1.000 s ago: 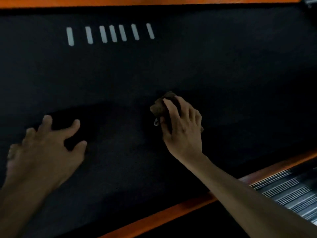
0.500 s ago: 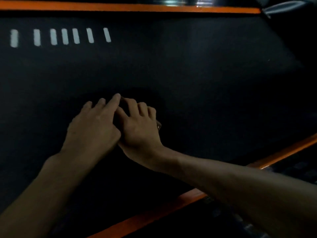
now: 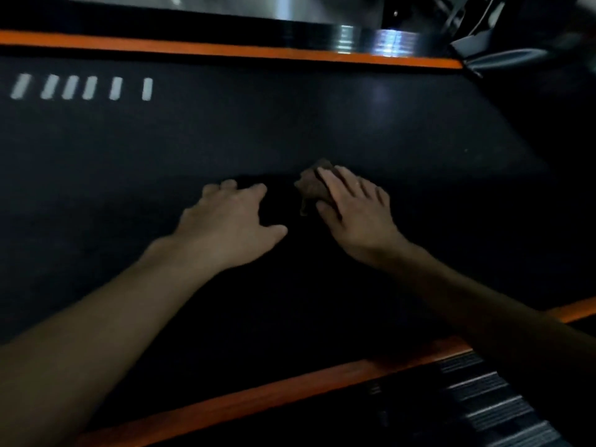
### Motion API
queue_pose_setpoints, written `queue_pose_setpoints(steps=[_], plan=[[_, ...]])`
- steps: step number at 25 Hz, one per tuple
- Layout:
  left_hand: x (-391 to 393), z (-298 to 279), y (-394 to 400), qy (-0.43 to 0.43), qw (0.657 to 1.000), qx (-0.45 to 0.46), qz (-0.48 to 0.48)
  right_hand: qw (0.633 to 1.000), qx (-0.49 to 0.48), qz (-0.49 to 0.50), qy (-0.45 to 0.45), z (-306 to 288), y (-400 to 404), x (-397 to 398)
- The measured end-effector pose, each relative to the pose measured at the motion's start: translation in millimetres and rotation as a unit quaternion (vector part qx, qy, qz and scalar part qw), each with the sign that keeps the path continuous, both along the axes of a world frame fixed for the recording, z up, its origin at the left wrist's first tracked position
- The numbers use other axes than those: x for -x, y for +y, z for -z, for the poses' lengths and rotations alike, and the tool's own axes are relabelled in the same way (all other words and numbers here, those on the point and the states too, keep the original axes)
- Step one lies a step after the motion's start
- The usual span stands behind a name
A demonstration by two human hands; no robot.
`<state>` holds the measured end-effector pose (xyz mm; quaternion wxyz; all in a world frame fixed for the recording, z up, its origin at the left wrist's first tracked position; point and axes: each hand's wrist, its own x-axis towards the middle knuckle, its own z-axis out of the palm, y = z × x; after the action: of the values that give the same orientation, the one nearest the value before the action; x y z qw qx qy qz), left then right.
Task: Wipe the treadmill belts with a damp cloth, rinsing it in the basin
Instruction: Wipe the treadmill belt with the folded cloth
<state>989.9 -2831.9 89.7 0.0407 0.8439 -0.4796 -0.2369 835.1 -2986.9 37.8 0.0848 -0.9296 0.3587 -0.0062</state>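
Pressing down with fairly straight fingers, the right hand (image 3: 354, 209) covers a bunched brown cloth (image 3: 311, 187) on the treadmill belt (image 3: 354, 124); the thumb tucks against the cloth's near edge, so it looks held under the palm more than pinched. The left hand (image 3: 230, 221) lies just beside it on the belt, fingers spread and relaxed, holding nothing.

Risks, as I judge them: the cloth is wadded into a lump, so only a small patch meets the belt and strokes may leave unwiped bands. A loose corner hangs out near the thumb and could drag or fold under. The weight of both hands might shift the belt if it runs free. No basin is in view, so rinsing means leaving this spot.

The belt is matte black, finely grained and flat, with pale dashes (image 3: 87, 88) at far left. Orange side strips (image 3: 258, 390) border it, smooth and straight, with ribbed metal (image 3: 496, 411) beyond the near one
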Motion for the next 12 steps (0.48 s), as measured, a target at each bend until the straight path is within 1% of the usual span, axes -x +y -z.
queue_pose_setpoints(steps=[2,5,8,10,12], plan=[[18,1,-20,0.015,0.999,-0.030,-0.002,0.999,0.018,-0.029,-0.018,4,6,0],[27,3,-34,-0.015,0.997,-0.074,0.001,0.997,0.019,-0.045,-0.056,7,4,-1],[30,4,-39,-0.013,0.995,-0.093,-0.019,0.996,0.034,-0.050,-0.066,9,1,1],[32,5,-40,-0.014,0.995,-0.093,-0.028,0.996,0.015,-0.064,-0.058,7,-1,0],[29,9,-41,-0.013,0.995,-0.094,-0.034,0.996,-0.028,-0.083,-0.035,3,-7,1]])
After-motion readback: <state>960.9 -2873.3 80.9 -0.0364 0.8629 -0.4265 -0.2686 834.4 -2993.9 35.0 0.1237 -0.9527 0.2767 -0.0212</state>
